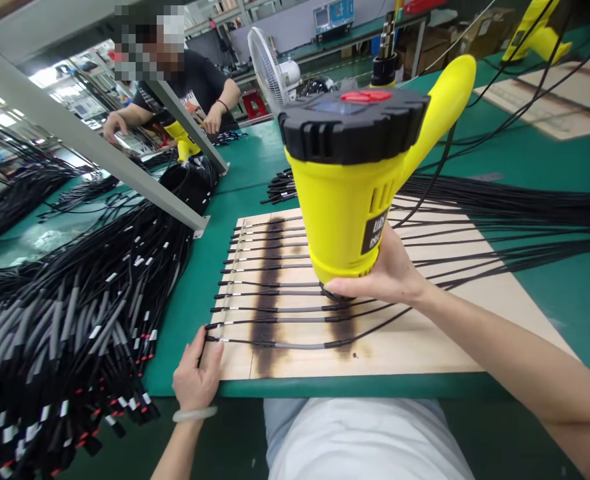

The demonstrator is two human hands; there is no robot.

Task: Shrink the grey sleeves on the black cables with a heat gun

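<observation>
A yellow heat gun [345, 207] with a black end cap is in my right hand [389, 273]. Its narrow end points down over the wooden board [425, 347], and my fingers wrap round its lower body. Under it, several thin black cables with grey sleeves [295, 320] lie side by side across the board, which has two dark scorched bands. At the board's near left corner, my left hand [198, 373] has thumb and forefinger closed about the end of the nearest cable [212, 339]. The heat gun hides the middle of some cables.
A thick bundle of black cables [99, 293] hangs over the table at left, beside a slanting metal post [95, 143]. More cables [535, 207] run off right. Across the table, a person [195, 87] works near another yellow heat gun [185, 143]. A white fan [267, 70] stands behind.
</observation>
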